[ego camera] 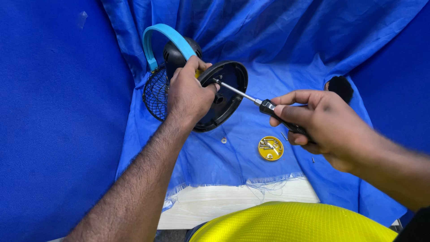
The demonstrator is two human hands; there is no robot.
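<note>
**Screwdriver set in the fan base**

Clearly the step in hand is work on a screw in the round black base (226, 96) of a small fan. The left hand (188, 94) is closed around the edge of the base, thumb on top and fingers wrapped behind, tilting its underside toward the right. Behind that hand sit the black motor housing (172, 54), a light-blue handle (163, 36) arching over it, and the wire grille (156, 92) at the left. The whole fan lies on blue cloth (268, 67) at the far middle of the scene.

The right hand (322, 125) is curled shut on the black handle of a screwdriver (251, 98). Its shaft runs up and left, and the tip meets the base near the upper left of its underside. Whether the screw is going in or coming out cannot be told.

Near the middle, a yellow dish (270, 148) holds several loose screws; a washer (223, 140) lies on the cloth left of it, and a couple of stray screws lie to its right. A black brush (340, 87) rests beyond the right hand.

Judging by this, the next move calls for keeping the shaft in line with the screw, the base held steady, and pressure along the tool so the tip does not slip.
</note>
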